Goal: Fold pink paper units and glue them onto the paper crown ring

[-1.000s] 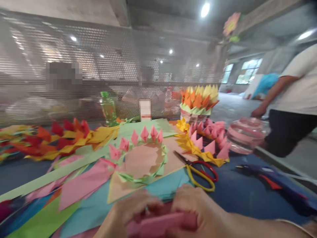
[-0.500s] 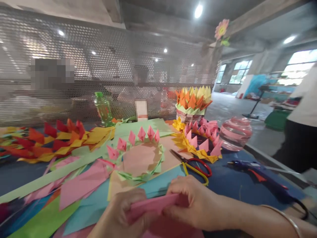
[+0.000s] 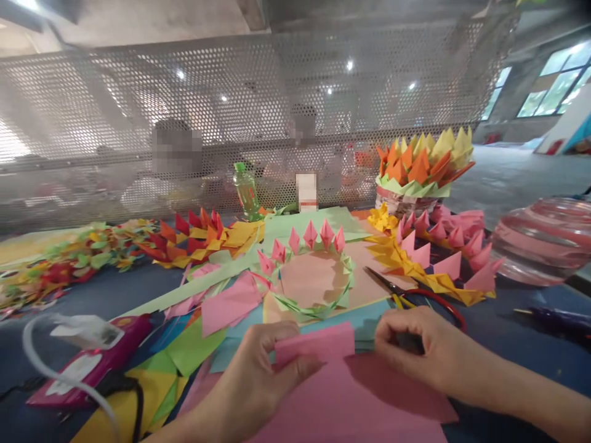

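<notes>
My left hand (image 3: 268, 369) pinches a folded strip of pink paper (image 3: 327, 340) between thumb and fingers, its right end standing free. My right hand (image 3: 415, 344) is just right of that strip, apart from it, with thumb and fingertips drawn together and nothing visible in them. Below both hands lies a larger pink sheet (image 3: 351, 400). Beyond them sits a light green paper ring (image 3: 348, 277) with pink folded points (image 3: 310, 234) along its far side. Scissors (image 3: 383, 280) lie behind my right hand, which partly covers their handles.
A purple power strip (image 3: 83, 363) with a white plug is at the left. Yellow and pink folded paper rings (image 3: 438, 280), a clear pink-banded jar (image 3: 545, 240) and a glue gun (image 3: 554, 318) are at the right. A green bottle (image 3: 246, 194) stands before a perforated metal screen (image 3: 268, 92); people are behind it.
My right hand has come off the folded pink paper and moved right. My left hand still holds the paper. The view has turned left, bringing the power strip into sight.
</notes>
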The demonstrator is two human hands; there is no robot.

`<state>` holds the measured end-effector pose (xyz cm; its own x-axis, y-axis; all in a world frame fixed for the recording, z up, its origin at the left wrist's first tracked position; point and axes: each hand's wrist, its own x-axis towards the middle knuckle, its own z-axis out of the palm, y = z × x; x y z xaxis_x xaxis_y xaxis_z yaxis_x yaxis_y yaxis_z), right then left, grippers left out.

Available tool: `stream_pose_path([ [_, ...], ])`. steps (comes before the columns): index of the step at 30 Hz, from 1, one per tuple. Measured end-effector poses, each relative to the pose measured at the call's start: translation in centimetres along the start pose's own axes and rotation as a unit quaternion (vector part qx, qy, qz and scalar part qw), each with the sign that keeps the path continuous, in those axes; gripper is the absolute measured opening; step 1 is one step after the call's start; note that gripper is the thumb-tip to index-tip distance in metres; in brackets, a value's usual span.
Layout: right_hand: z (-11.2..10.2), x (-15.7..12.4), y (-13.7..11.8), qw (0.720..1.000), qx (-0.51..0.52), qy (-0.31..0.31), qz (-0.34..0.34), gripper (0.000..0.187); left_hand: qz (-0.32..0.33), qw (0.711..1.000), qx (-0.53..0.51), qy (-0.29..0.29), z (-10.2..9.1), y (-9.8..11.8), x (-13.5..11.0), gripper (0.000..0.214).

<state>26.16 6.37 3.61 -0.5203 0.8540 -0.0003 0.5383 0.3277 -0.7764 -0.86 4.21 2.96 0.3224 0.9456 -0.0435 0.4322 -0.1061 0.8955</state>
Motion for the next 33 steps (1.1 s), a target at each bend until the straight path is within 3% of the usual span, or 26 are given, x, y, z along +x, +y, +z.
stream_pose_path([
  [5,-0.4,0.9,0.4,0.999,0.032,0.032,0.017,0.026,-0.019,1.000,-0.011,-0.018,-0.6,-0.1,-0.1,0.039],
  [9,1.1,0.2,-0.7,0.997,0.068,0.032,-0.030,0.025,0.012,0.999,0.017,-0.040,0.6,0.3,-0.2,0.040],
  [14,2.9,-0.2,-1.7,0.996,0.093,-0.005,0.006,0.035,0.011,0.997,0.019,-0.070,1.6,0.8,-0.3,0.035],
  [19,3.0,0.0,-1.6,0.999,0.038,-0.002,0.007,0.017,-0.031,0.997,0.008,-0.076,1.5,0.8,-0.1,0.034],
  [23,2.6,0.0,-1.0,0.999,0.033,-0.005,0.016,0.010,-0.016,0.999,0.035,-0.038,0.1,0.3,0.3,0.036],
  [28,2.3,0.3,0.3,0.999,0.030,0.031,0.031,0.018,0.014,0.999,0.040,0.022,-2.0,-0.3,0.8,0.027],
  [33,2.5,0.5,1.2,0.999,0.019,0.044,0.022,0.026,0.063,0.996,0.032,0.062,-1.5,0.2,0.9,0.021],
])
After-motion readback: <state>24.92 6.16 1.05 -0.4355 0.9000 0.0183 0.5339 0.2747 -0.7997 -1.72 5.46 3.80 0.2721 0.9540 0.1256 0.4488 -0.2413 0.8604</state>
